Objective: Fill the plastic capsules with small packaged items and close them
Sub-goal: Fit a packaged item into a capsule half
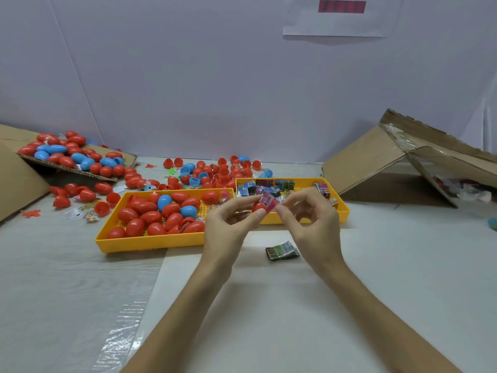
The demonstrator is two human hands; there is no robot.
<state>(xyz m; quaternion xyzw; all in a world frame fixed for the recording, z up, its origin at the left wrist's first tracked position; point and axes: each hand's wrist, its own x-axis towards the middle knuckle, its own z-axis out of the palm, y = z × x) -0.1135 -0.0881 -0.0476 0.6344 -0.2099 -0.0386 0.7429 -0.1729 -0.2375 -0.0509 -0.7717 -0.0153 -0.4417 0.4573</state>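
White table, cluttered. Left hand grips red capsule half, right hand pinches pink packet. Packet may jam crooked, blocking closure.

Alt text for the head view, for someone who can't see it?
The left hand holds a red plastic capsule while the right hand pinches a small pink packet against it, near a yellow plastic tray of capsules.

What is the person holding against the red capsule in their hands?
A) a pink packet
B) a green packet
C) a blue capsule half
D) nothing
A: the right hand pinches a pink packet at the mouth of the red capsule, which the left hand holds.
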